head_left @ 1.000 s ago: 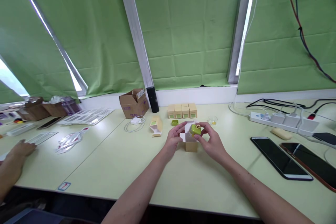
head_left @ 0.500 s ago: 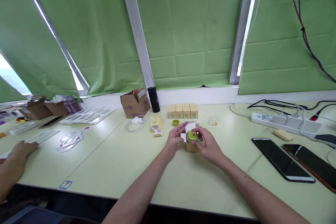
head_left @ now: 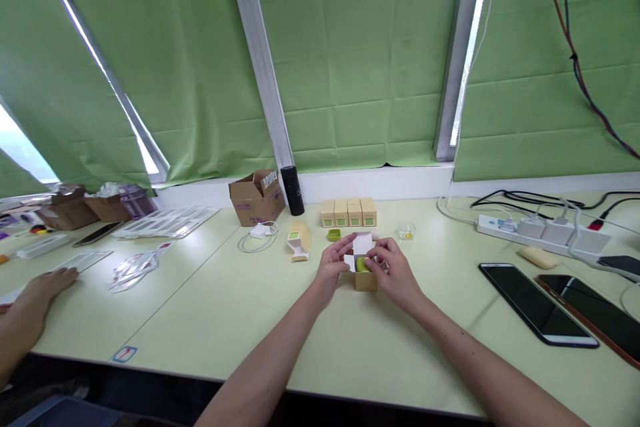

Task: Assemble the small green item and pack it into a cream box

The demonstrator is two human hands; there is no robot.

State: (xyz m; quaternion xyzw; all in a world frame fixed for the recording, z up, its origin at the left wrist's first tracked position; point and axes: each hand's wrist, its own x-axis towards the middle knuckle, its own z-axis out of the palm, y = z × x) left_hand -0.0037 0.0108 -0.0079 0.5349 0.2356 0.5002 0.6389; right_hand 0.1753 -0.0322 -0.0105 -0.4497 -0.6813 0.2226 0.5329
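Observation:
A small cardboard box (head_left: 366, 282) stands on the table in front of me with its white-lined lid (head_left: 363, 242) raised. A glossy green rounded-square case (head_left: 361, 264) sits inside its mouth, partly covered by fingers. My left hand (head_left: 331, 264) grips the box at its left flap, thumb and fingers round the flap. My right hand (head_left: 395, 270) pinches the top of the green case from the right. Behind the hands lies a small green square tray-like piece (head_left: 334, 235). To the left lies an opened cardboard box (head_left: 299, 241) on its side.
A row of several small closed boxes (head_left: 349, 212) stands at the back. Near them are a black bottle (head_left: 293, 190), a larger carton (head_left: 257, 198) and a white cable (head_left: 259, 232). Phones (head_left: 537, 303) and a power strip (head_left: 543, 233) lie right. Another person's hand (head_left: 47, 287) rests at far left.
My right hand has lowered the green case into the small box; before, it was held above the opening. My left hand stays at the flap. The other person's hand has shifted slightly right.

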